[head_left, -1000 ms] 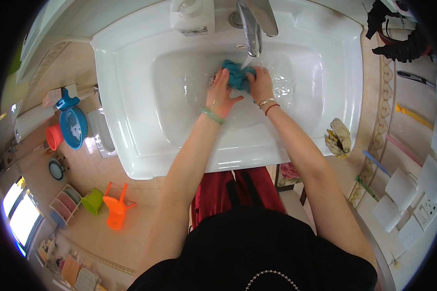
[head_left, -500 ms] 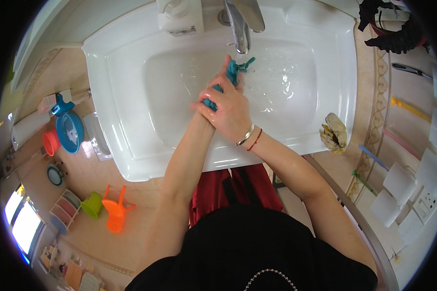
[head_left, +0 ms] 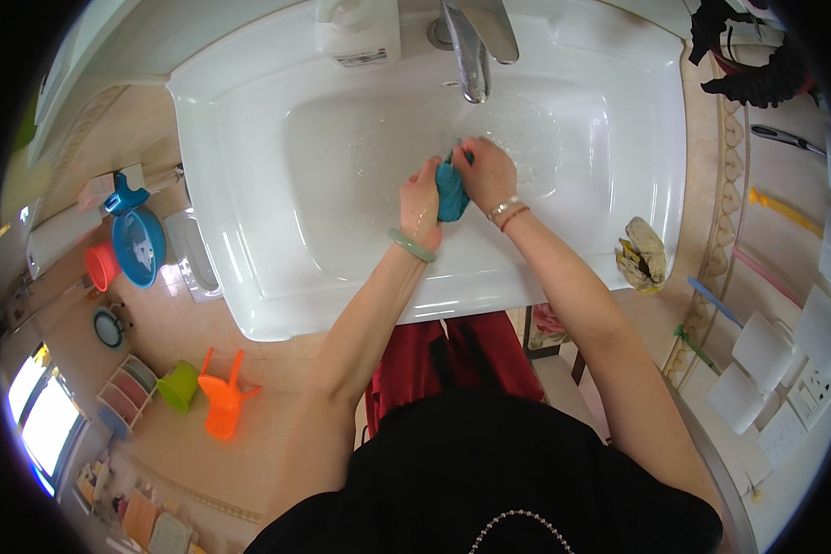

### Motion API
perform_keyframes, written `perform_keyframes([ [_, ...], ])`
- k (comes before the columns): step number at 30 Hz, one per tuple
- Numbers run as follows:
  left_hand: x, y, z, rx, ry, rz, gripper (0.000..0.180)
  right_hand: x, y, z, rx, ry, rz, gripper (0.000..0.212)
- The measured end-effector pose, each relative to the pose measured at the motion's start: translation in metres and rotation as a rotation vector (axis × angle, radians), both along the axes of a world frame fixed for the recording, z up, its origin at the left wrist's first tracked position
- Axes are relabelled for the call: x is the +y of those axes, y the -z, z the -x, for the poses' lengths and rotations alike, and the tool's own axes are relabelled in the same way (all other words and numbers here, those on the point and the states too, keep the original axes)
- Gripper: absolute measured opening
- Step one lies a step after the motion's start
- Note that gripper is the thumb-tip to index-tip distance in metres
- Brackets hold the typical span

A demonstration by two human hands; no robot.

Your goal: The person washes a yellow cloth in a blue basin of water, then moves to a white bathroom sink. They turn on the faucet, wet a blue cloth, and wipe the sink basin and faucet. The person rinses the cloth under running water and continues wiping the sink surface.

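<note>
A wet teal cloth [head_left: 451,193] is bunched between my hands, low over the white sink [head_left: 249,286]. My left hand [head_left: 420,203], with a pale green bangle at its wrist, is closed round the cloth's left side. My right hand [head_left: 491,174], wearing a silver bracelet and a red cord, grips the upper right part of it; some of those fingertips are hidden. Just beyond my hands stands the chrome faucet [head_left: 474,69]. Ripples show in the basin around them.
Behind the basin, left of the faucet, stands a white pump bottle [head_left: 358,32]. A crumpled beige-and-yellow cloth [head_left: 642,256] lies on the sink's right rim. On the floor at left are a blue basin [head_left: 138,247], a green bucket [head_left: 177,386] and an orange stool [head_left: 220,406].
My hands were pressed together round the cloth, the right over the left. Now they are side by side, the right shifted to the right and the cloth bunched between them. The view shifted slightly.
</note>
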State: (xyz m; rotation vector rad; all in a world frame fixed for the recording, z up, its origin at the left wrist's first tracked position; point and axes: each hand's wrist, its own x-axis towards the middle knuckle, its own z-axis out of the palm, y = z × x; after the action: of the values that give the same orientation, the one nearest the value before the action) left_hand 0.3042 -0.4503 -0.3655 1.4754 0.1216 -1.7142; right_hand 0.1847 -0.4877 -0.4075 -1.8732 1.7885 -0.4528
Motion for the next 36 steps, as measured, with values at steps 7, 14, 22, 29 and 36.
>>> perform_keyframes([
  [7, 0.018, 0.040, -0.014, -0.310, 0.249, 0.128, 0.050, 0.024, 0.006, 0.016, 0.202, -0.166, -0.168, 0.014],
  [14, 0.015, 0.045, -0.018, -0.369, 0.261, 0.119, 0.060, 0.012, 0.015, 0.005, 0.257, -0.160, -0.211, 0.014],
  [22, 0.015, 0.057, -0.031, -0.563, 0.434, 0.263, 0.052, 0.011, 0.016, -0.002, 0.380, -0.247, -0.253, 0.016],
  [29, 0.011, 0.059, -0.042, -1.223, 0.581, 0.435, 0.038, -0.035, -0.012, -0.039, 0.509, -0.382, -0.534, 0.023],
  [36, -0.020, 0.001, -0.051, -0.314, 0.046, 0.145, 0.036, -0.044, -0.015, -0.008, -0.008, 0.056, -0.134, 0.028],
])
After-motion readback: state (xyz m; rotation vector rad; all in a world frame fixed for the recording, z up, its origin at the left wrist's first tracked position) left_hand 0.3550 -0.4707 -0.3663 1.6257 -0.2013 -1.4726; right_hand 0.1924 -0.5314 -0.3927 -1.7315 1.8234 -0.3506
